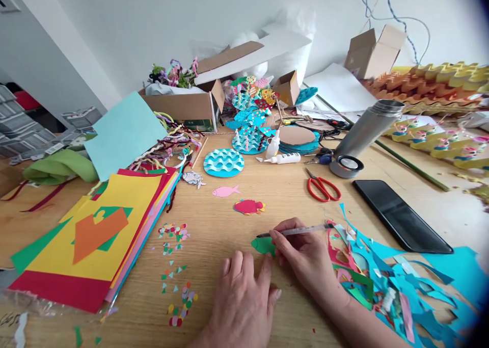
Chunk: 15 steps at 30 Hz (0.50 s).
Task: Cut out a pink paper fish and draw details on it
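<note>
A small green paper fish (263, 244) lies flat on the table, with a curved line drawn behind its head. My right hand (307, 259) grips a slim pen (305, 230), its dark tip just above or on the fish's upper edge. Resting on the wood, my left hand (244, 297) has its fingers stretched, the index fingertip at the fish's lower edge. Part of the fish is hidden by my fingers. Beyond it lie a red paper fish (249, 207), a pink paper fish (226, 191) and a grey patterned fish (194, 179).
Coloured paper sheets (133, 195) are stacked at left, near small paper confetti (187, 297). Red-handled scissors (323, 189), a phone (401, 215) and a steel flask (369, 131) stand or lie to the right. Blue paper scraps (412, 292) crowd my right forearm. Glue bottles (284, 158) lie behind.
</note>
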Available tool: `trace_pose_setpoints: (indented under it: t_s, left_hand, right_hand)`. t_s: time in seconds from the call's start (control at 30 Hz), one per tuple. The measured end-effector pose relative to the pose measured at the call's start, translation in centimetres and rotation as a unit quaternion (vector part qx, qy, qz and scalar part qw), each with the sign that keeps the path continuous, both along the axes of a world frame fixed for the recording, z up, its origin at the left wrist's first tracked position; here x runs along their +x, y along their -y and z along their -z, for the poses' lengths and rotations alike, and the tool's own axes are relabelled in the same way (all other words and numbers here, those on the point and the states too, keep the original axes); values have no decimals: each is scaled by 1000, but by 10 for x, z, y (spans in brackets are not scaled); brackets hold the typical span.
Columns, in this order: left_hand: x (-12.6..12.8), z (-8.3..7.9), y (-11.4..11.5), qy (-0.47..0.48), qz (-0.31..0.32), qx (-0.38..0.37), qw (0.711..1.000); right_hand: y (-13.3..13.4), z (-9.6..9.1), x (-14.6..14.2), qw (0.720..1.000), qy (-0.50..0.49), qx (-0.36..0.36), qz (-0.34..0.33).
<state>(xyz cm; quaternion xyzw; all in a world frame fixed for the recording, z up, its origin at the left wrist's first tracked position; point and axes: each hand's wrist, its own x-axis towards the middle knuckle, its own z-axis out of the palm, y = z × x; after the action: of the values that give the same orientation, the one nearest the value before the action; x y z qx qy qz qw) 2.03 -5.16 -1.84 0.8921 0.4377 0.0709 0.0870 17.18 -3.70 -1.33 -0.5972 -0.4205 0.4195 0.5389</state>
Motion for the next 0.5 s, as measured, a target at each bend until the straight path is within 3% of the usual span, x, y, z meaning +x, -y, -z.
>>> trace_pose_setpoints:
  t_s: [0.17,0.33,0.5]
  left_hand:
    - [-1,-1,-2,-3,10,-8,1000]
    - [0,0,-4,-8,18,-1,1000]
    - [3,5,-2,-2,0,19,1000]
  right_hand:
    - [4,-5,0,1000,-5,0,-2]
    - [5,-3,5,997,65,20,36]
    - [2,0,7,994,104,17,29]
